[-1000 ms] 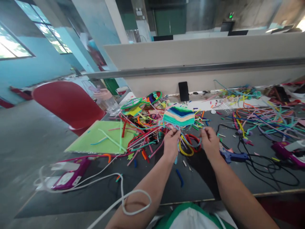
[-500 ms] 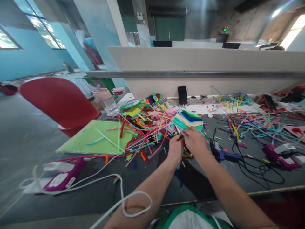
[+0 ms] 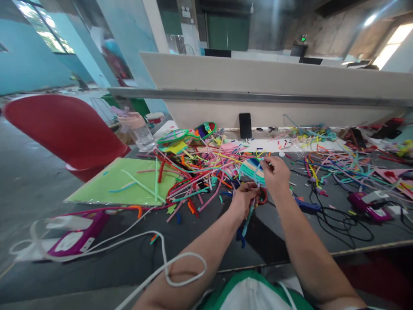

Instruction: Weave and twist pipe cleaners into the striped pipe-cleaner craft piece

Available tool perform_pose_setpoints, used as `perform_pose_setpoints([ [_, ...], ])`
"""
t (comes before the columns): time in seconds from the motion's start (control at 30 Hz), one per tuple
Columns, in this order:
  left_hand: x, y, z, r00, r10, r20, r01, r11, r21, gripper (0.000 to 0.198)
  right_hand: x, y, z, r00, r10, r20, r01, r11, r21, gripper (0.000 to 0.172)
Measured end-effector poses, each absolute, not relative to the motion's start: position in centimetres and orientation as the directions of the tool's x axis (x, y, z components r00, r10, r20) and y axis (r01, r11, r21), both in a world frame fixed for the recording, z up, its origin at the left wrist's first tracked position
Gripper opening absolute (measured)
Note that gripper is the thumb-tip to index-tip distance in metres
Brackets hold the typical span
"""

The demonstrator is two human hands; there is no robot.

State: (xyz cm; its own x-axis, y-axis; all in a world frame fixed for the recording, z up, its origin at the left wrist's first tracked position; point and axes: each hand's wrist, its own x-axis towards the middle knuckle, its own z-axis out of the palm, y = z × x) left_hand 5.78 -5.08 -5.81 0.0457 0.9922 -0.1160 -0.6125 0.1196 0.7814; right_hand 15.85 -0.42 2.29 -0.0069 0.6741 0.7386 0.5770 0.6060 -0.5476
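Over the middle of the dark table, my left hand (image 3: 244, 199) is closed round a light blue pipe cleaner (image 3: 248, 221), whose tail hangs below the fingers. My right hand (image 3: 276, 173), higher and to the right, pinches a light blue strand that runs down toward my left hand; it looks like the same pipe cleaner. Behind the hands lies a round piece with blue, cream and teal stripes (image 3: 250, 168), partly covered by my right hand. A red loop (image 3: 263, 197) shows between the hands, and a dark blue piece (image 3: 240, 238) lies beneath my left wrist.
Loose coloured pipe cleaners (image 3: 206, 172) are heaped left of the hands. A green sheet in plastic (image 3: 106, 181) lies farther left, near a purple power strip (image 3: 77, 237) with a white cable. Rightward are a blue glue gun (image 3: 308, 206) and black cords. A phone (image 3: 245, 125) leans behind.
My hands were together at the striped piece; now my right hand has risen to the right and my left has dropped slightly, with a light blue strand between them. The view has shifted slightly.
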Motion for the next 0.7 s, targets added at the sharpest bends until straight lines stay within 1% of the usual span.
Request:
perform_pose_setpoints([
  [0.1,6.0,-5.2,-5.9,0.054,0.993,-0.108,-0.611,0.118,0.783,0.047,16.0,-0.6,3.2,0.065,0.621,0.781,0.584,0.611,-0.534,0.013],
  [0.23,6.1,-5.3,-5.6,0.059,0.985,-0.162,-0.616,0.164,0.771,0.050,16.2,-0.4,3.1,0.138,0.623,0.770,0.569,0.586,-0.577,0.013],
  [0.33,6.0,-5.5,-5.5,0.089,0.980,-0.178,-0.612,0.194,0.766,0.044,16.2,0.0,2.4,0.151,0.651,0.744,0.553,0.568,-0.609,0.014],
  [0.4,6.0,-5.6,-5.5,0.110,0.981,-0.159,-0.615,0.193,0.765,0.037,16.0,0.1,2.0,0.148,0.682,0.716,0.517,0.563,-0.644,0.017],
  [0.47,5.9,-5.6,-5.5,0.118,0.984,-0.131,-0.621,0.176,0.764,0.034,15.8,-0.2,1.8,0.139,0.720,0.680,0.432,0.574,-0.696,0.026],
  [0.57,5.7,-5.5,-5.5,0.070,0.991,-0.118,-0.644,0.135,0.753,0.034,15.7,-1.4,1.6,0.194,0.721,0.665,0.299,0.602,-0.740,0.052],
  [0.6,5.5,-5.4,-5.5,0.043,0.992,-0.117,-0.652,0.116,0.749,0.033,15.8,-1.9,1.4,0.246,0.698,0.672,0.279,0.613,-0.739,0.056],
  [0.7,5.0,-5.1,-5.4,-0.037,0.995,-0.096,-0.679,0.046,0.732,0.031,16.3,-2.9,0.1,0.408,0.636,0.655,0.221,0.627,-0.747,0.057],
])
